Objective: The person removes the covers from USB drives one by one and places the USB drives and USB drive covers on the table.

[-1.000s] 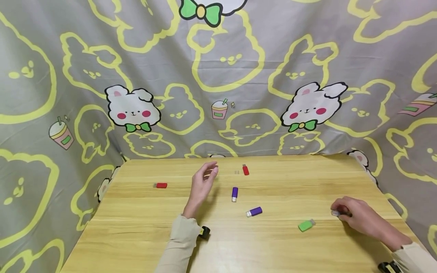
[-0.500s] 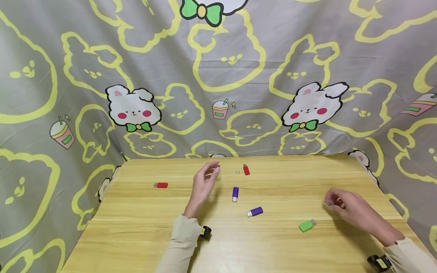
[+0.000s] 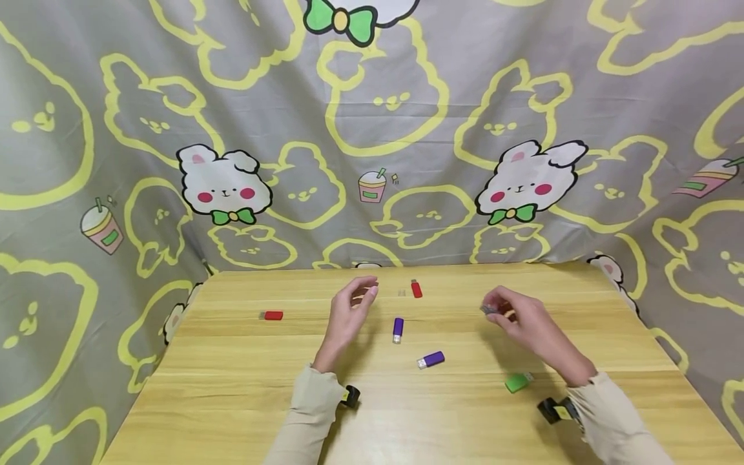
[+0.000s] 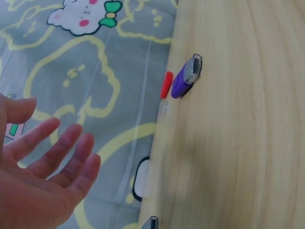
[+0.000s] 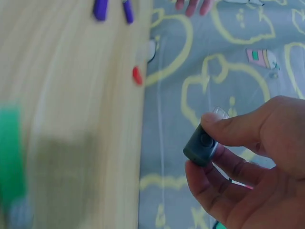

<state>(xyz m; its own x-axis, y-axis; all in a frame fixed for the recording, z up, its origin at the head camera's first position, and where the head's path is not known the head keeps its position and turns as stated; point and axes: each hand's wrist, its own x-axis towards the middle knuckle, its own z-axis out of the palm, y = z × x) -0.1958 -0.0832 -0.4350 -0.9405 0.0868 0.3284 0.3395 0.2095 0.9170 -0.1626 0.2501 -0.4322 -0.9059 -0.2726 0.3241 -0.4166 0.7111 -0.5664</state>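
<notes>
My right hand (image 3: 526, 320) pinches a dark USB flash drive (image 5: 202, 145) between thumb and fingers, held above the right side of the table; a clear end shows past the thumb in the right wrist view. My left hand (image 3: 349, 313) hovers over the middle of the table with fingers loosely bent and holding nothing. To its right lie a purple USB flash drive (image 3: 398, 328) and a second purple flash drive (image 3: 432, 360). Below the right hand lies a green flash drive (image 3: 516, 382).
Toward the back edge lies a red flash drive (image 3: 416, 289), with a small clear piece (image 3: 402, 293) beside it. Another red flash drive (image 3: 272, 316) is at the left of the wooden table (image 3: 232, 400). A printed grey curtain (image 3: 424, 161) hangs behind the table.
The right hand has moved left and toward the back, carrying the dark flash drive over the table. My left hand has stayed almost still; the flash drives on the table have not moved.
</notes>
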